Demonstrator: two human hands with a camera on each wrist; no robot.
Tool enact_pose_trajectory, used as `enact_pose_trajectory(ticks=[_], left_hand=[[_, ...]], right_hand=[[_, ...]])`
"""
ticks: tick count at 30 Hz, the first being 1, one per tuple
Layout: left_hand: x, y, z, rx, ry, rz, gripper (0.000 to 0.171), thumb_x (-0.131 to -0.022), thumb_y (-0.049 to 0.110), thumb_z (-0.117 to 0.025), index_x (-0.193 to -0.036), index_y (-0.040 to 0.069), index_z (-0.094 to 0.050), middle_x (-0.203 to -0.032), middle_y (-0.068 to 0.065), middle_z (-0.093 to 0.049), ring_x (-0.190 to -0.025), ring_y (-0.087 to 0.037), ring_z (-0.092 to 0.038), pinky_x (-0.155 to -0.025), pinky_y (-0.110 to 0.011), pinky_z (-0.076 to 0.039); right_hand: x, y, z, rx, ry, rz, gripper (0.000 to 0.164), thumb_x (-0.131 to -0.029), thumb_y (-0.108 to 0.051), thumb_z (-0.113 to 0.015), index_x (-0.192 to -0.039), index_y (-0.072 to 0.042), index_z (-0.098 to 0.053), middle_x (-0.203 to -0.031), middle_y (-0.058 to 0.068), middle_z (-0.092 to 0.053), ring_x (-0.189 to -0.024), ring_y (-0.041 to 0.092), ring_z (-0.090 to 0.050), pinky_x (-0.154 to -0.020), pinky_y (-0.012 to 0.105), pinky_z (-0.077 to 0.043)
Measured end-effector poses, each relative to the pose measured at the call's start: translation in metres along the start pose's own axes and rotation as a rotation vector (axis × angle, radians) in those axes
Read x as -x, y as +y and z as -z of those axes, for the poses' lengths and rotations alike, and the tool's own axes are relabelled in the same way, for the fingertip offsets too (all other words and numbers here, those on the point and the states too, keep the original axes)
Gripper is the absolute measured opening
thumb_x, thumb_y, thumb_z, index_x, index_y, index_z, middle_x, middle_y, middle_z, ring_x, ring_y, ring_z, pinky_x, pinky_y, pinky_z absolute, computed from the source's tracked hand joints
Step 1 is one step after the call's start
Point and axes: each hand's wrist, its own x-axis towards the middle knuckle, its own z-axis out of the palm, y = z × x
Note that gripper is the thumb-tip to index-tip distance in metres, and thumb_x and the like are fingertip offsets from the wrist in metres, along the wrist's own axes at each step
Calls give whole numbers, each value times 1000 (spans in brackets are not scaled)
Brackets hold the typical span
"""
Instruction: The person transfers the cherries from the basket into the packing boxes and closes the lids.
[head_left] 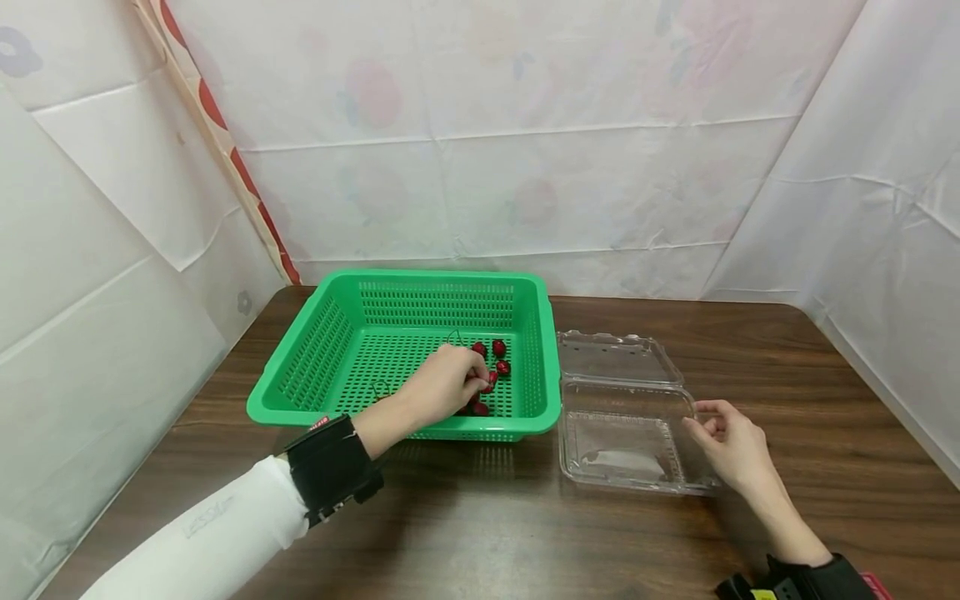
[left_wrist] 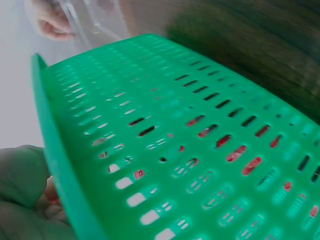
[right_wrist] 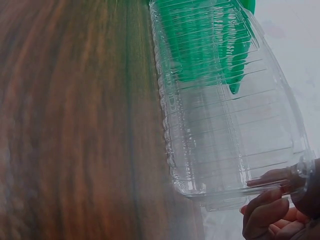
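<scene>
My left hand (head_left: 442, 385) reaches over the near side of a green plastic basket (head_left: 552, 358), its fingers pinching a dark red cherry (head_left: 491, 379). Around it several more cherries (head_left: 499, 348) lie on the basket's right part, some partly covered by the hand. Through the slots in the left wrist view, red fruit (left_wrist: 235, 153) shows in patches. My right hand (head_left: 731, 442) grips the right rim of a clear plastic clamshell container (head_left: 622, 433), thumb and fingers on either side of the edge. The container's hinged lid (head_left: 615, 358) lies folded back, away from me.
Both containers stand side by side on a dark wooden table (head_left: 495, 517), the clamshell right beside the basket. White patterned sheeting (head_left: 480, 167) hangs behind and along both sides. A few green stems (head_left: 380, 388) show inside the basket to the left of the hand.
</scene>
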Motion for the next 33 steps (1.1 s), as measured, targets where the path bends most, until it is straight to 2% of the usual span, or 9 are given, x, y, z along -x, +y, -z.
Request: enact_pose_trajectory(ticks=[6,13,22,29,33], left_hand=[[6,5,3,42,114,-31,6,-82,1,-60,-82,2,-67,-75,-5,-64,-58,-6,-53,-59,-20,-45],[14,12,2,92,218,-44,5,-82,4,-62,-84,4,-67,-72,-2,-62,-54,-4,-48,-53,-19,-42],[23,28,-5,130,384,-204,6,-78,2,-66,-83,4,-66,-80,-3,-64,-61,-7,-51,-57,-17,-44],[29,44,-17,184,432,-327,8,-76,-1,-67,-83,2,-64,-80,-4,-63,-64,-8,-53,-58,-14,-44],[31,52,-30,230,430,-379,8,-78,-2,-64,-85,2,-64,-82,-3,-63,-71,-8,-57,-62,-19,-47]], right_hand=[[0,-1,0,4,-5,-8,28,-87,-16,-57,-101,8,-53,-61,0,-49,-47,6,-37,-46,24,-32],[1,0,0,-1,-10,-17,30,-88,-17,-56,-102,8,-52,-61,0,-50,-47,6,-37,-46,24,-32],[0,0,-1,-4,0,-11,28,-87,-16,-57,-101,8,-53,-61,0,-48,-47,5,-36,-45,24,-31],[0,0,-2,-1,7,-4,27,-86,-14,-58,-100,8,-53,-60,0,-49,-46,4,-36,-44,23,-32],[-1,1,-2,-8,10,8,27,-85,-13,-59,-101,8,-53,-59,-1,-48,-44,2,-34,-43,23,-31]])
